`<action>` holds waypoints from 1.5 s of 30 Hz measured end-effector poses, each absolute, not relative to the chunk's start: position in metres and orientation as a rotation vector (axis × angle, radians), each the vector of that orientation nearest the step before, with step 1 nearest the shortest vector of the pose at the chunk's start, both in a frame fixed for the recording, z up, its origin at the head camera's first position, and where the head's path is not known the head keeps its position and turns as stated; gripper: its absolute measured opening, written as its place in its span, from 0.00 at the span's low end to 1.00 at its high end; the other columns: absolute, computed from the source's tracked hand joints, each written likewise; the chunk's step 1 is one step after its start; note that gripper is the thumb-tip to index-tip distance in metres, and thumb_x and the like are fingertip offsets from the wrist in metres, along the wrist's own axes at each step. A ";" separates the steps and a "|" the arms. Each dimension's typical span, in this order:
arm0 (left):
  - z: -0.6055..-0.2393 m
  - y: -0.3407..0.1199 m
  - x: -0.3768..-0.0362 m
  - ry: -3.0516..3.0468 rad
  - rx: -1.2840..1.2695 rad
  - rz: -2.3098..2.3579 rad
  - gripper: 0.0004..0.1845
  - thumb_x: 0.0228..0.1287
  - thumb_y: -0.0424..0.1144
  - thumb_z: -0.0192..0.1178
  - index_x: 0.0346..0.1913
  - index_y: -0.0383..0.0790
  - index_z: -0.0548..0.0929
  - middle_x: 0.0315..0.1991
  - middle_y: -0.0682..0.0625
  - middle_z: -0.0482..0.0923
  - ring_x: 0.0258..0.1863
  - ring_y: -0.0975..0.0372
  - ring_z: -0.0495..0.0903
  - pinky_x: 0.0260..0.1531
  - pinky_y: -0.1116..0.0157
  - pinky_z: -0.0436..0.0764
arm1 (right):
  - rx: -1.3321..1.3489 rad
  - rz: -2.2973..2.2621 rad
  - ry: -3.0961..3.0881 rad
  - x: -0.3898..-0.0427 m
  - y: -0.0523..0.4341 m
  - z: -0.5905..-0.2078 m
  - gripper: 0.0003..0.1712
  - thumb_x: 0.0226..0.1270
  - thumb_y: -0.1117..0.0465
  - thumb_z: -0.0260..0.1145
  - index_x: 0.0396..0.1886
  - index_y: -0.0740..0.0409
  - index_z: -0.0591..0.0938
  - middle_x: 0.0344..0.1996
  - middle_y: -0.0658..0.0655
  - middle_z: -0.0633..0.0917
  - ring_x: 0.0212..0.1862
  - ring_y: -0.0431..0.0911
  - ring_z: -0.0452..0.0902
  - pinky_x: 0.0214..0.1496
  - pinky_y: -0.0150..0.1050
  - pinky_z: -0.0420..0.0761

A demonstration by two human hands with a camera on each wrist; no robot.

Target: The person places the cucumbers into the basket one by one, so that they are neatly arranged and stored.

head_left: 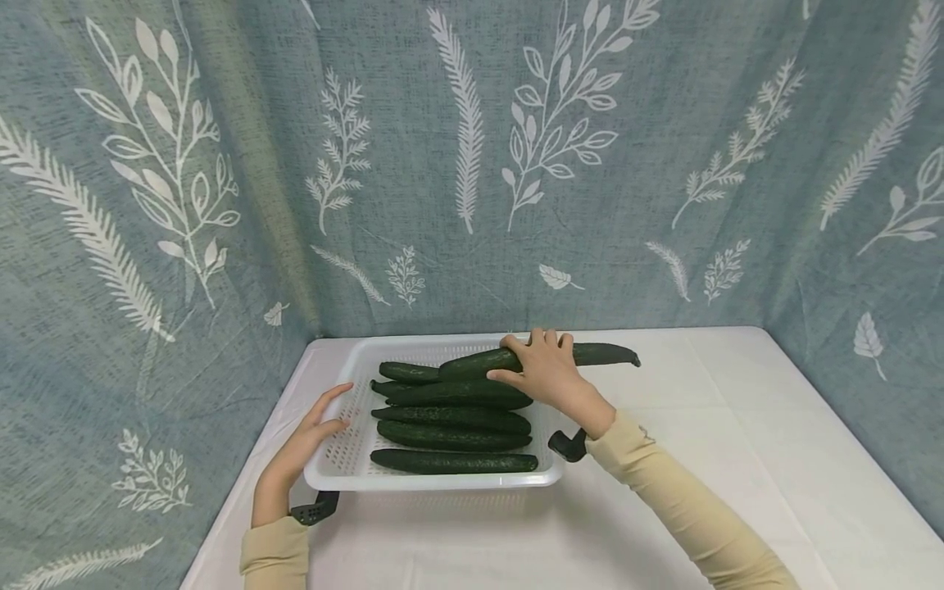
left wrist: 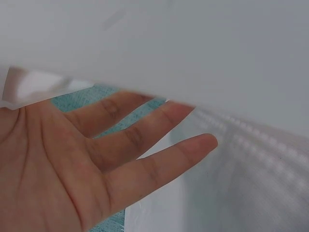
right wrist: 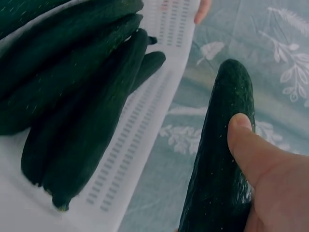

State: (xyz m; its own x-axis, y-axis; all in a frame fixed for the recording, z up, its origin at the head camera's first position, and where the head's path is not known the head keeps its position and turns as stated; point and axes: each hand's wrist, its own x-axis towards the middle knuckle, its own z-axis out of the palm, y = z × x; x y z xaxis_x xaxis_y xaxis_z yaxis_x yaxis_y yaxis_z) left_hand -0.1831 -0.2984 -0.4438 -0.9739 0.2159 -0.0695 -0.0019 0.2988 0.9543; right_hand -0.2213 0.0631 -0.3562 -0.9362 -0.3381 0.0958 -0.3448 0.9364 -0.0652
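In the head view, my right hand (head_left: 549,373) grips a long dark green cucumber (head_left: 606,354) above the back right of a white plastic basket (head_left: 435,483). The right wrist view shows the thumb pressed along this held cucumber (right wrist: 219,159), which is apart from the others. Several more cucumbers (head_left: 453,419) lie side by side inside the basket. At the basket's left rim is my left hand (head_left: 306,438), two digits reaching over it. Its other fingers (left wrist: 154,166) extend nearly straight beneath the rim in the left wrist view; the thumb is hidden there.
A white cloth (head_left: 708,459) covers the table under the basket. Blue-green curtains (head_left: 472,164) with white leaf prints enclose the back and sides. Black wrist-camera mounts (head_left: 568,445) sit near the basket's sides.
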 end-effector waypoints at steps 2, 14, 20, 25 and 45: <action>-0.444 -0.298 -0.183 2.375 0.191 1.748 0.30 0.62 0.33 0.44 0.66 0.53 0.50 0.64 0.37 0.48 0.54 0.41 0.62 0.38 0.56 0.74 | 0.514 0.104 -3.011 -0.220 0.057 -0.357 0.39 0.51 0.26 0.42 0.60 0.38 0.64 0.42 0.63 0.69 0.40 0.54 0.62 0.44 0.51 0.57; -0.442 -0.298 -0.181 2.381 0.182 1.733 0.30 0.63 0.34 0.44 0.66 0.54 0.50 0.65 0.37 0.47 0.56 0.41 0.60 0.37 0.56 0.75 | 0.572 0.135 -3.038 -0.213 0.028 -0.363 0.39 0.51 0.27 0.41 0.60 0.39 0.63 0.45 0.64 0.70 0.42 0.56 0.63 0.46 0.51 0.57; -0.442 -0.298 -0.182 2.384 0.192 1.736 0.30 0.62 0.34 0.44 0.66 0.53 0.50 0.64 0.37 0.48 0.56 0.41 0.60 0.38 0.58 0.74 | 0.599 0.113 -3.066 -0.212 0.018 -0.367 0.39 0.51 0.27 0.42 0.60 0.38 0.64 0.48 0.63 0.69 0.46 0.57 0.62 0.50 0.53 0.55; -0.441 -0.297 -0.181 2.373 0.193 1.736 0.30 0.63 0.36 0.46 0.66 0.54 0.50 0.64 0.38 0.48 0.54 0.42 0.62 0.37 0.58 0.74 | 0.603 0.108 -3.072 -0.211 0.012 -0.369 0.37 0.51 0.27 0.42 0.58 0.37 0.65 0.49 0.60 0.68 0.50 0.57 0.62 0.51 0.52 0.57; -0.442 -0.299 -0.183 2.389 0.203 1.717 0.30 0.63 0.35 0.45 0.66 0.53 0.49 0.65 0.37 0.46 0.56 0.42 0.59 0.39 0.56 0.73 | 0.684 0.140 -3.084 -0.212 -0.026 -0.375 0.39 0.50 0.26 0.40 0.59 0.37 0.64 0.54 0.58 0.68 0.57 0.60 0.60 0.56 0.57 0.55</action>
State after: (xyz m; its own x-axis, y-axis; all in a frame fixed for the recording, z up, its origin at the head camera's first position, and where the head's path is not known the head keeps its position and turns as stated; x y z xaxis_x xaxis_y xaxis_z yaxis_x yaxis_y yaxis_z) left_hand -0.1829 -0.2989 -0.4424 -0.9721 0.2219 -0.0758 -0.0011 0.3191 0.9477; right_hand -0.2118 -0.0263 -0.3754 -0.9062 -0.4228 -0.0006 -0.4210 0.9025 -0.0906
